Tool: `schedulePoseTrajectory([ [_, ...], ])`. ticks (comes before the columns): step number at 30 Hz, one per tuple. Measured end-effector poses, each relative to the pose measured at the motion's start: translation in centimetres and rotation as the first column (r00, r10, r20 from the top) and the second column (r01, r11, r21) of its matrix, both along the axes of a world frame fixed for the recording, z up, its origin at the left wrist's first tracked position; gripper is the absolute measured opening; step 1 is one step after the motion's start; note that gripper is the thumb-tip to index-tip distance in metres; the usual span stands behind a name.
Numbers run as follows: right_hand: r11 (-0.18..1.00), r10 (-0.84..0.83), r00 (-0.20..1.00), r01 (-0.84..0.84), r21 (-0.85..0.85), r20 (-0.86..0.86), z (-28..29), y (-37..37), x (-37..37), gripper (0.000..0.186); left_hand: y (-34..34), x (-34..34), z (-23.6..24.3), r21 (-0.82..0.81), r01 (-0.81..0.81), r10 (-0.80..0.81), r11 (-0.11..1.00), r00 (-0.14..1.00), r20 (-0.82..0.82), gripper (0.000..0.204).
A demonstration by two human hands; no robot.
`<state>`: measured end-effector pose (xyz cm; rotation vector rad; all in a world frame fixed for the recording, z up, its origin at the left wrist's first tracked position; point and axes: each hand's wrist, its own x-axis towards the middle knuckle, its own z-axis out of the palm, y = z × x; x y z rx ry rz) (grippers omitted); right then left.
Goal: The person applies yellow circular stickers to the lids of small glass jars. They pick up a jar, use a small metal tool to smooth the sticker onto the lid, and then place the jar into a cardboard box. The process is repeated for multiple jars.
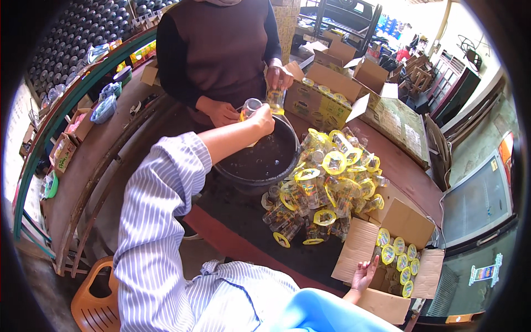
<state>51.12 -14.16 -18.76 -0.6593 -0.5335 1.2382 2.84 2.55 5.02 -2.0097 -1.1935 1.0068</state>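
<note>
My left arm, in a striped sleeve, reaches across to a black bucket [287, 176] of dark liquid. Above its far rim my left hand [263, 119] is closed round a clear plastic cup [253, 105], tipped with its base up. My right hand [363, 276] is at the near left side of an opened carton [354, 249], fingers apart, holding nothing visible. Inside that carton stand several yellow-lidded cups [399, 245] in rows. A big heap of clear cups with yellow rims [326, 188] lies on the table between bucket and carton.
Across the bucket stands a person in a brown top [232, 50], one hand near my cup, the other holding another yellow-rimmed cup [275, 98]. Behind the heap is an open carton [318, 105]. An orange plastic chair [94, 299] is at lower left, a glass-fronted case [478, 199] at right.
</note>
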Motion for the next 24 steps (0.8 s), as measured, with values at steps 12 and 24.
schedulePoseTrajectory([
  [12, 1.000, 0.017, 1.000, -0.017, 0.019, 0.006, -0.4, 0.0, 0.0, 0.046, -1.8, 0.7, 2.7, -0.086, -0.247, 0.261, 0.965, 0.882, 0.393, 0.021],
  [24, 1.000, 0.008, 0.999, -0.008, 0.018, 0.033, -0.6, 0.1, 0.4, 0.049, -1.7, -1.7, 0.1, -0.296, -0.434, 0.525, 0.851, 0.717, 0.457, 0.038],
])
